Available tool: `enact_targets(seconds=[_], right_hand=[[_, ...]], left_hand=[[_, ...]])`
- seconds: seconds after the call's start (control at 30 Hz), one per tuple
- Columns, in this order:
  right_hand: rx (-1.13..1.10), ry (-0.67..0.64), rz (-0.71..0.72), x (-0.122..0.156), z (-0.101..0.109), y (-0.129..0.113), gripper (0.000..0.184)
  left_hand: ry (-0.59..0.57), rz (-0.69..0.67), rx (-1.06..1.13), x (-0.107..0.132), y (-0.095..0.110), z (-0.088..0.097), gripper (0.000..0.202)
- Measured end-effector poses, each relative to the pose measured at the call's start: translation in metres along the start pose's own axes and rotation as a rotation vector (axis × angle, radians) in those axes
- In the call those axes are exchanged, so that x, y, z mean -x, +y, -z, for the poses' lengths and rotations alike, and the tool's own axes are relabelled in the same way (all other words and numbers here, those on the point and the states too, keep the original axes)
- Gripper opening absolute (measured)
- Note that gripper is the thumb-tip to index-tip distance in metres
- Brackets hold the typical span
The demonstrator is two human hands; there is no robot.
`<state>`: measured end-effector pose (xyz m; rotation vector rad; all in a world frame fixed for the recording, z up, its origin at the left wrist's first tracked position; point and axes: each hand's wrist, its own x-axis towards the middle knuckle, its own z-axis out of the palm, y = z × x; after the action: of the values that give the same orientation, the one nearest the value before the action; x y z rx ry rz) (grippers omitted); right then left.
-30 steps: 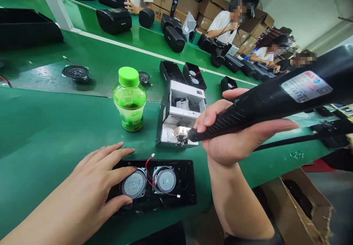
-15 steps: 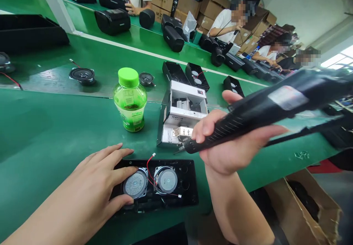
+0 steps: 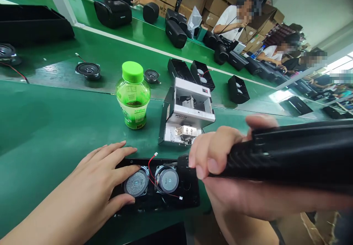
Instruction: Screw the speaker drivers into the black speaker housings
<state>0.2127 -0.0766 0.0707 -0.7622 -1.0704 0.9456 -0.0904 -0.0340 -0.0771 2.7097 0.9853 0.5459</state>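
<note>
My right hand is wrapped around a black electric screwdriver. Its thin bit points left, by the upper edge of the right speaker driver; whether it touches a screw I cannot tell. My left hand lies with fingers spread over the left end of a black speaker housing. Its index finger and thumb rest on either side of the left speaker driver. Both drivers sit magnet side up in the housing. A red wire with a white connector runs between them.
Behind the housing stand a green-capped bottle and a silver-grey screw feeder. Loose drivers and black housings lie farther back. Several people work across the benches among finished speakers. An open carton is low at right.
My right hand has brought the screwdriver down and turned it more level, its bit now at the right driver instead of in front of the feeder. My left hand keeps its place.
</note>
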Motion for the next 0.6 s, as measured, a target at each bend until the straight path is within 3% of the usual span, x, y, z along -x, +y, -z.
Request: enact_targets(seconds=[0.3, 0.6], right_hand=[[-0.095, -0.081, -0.095, -0.003, -0.011, 0.041, 0.067], [-0.130, -0.068, -0.094, -0.002, -0.019, 0.049, 0.067]], left_hand=[[0.020, -0.018, 0.032, 0.003, -0.003, -0.001, 0.068], [0.028, -0.024, 0.042, 0.008, -0.004, -0.004, 0.064]])
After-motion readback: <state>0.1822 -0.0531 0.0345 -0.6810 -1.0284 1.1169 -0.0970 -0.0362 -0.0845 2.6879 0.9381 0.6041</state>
